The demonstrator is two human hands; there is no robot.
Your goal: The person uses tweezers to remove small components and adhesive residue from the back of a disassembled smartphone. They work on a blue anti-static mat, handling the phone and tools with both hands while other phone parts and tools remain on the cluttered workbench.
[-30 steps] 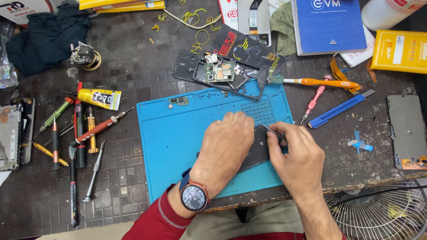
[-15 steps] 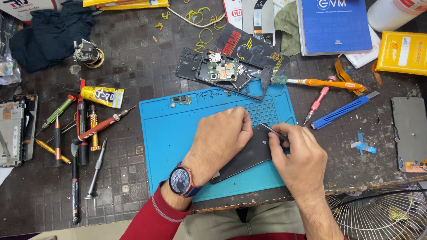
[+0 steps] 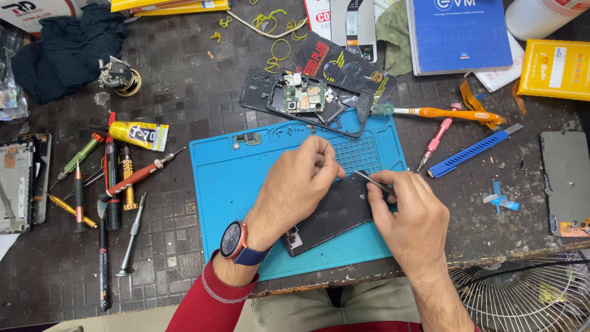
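Two bare hands are seen over a blue silicone work mat [image 3: 246, 203] near the table's front edge. A flat black rectangular phone panel [image 3: 335, 212] lies on the mat's lower right part, its long axis running from about eight o'clock up to two o'clock. The left hand [image 3: 298, 184] is laid palm-down on the panel's upper left half, fingers curled and pressing on it; a round watch is worn on that wrist. The right hand [image 3: 409, 215] is closed in a pinch on thin metal tweezers [image 3: 372, 181], whose tips are aimed toward ten o'clock and meet the panel at its upper right end. That end lies just beside the right hand, at its ten o'clock, so the right hand is the nearer to the point worked on. At twelve o'clock from the mat a stripped black phone frame with a green circuit board [image 3: 304, 98] is seen; at nine o'clock a row of screwdrivers [image 3: 110, 184] is laid out.
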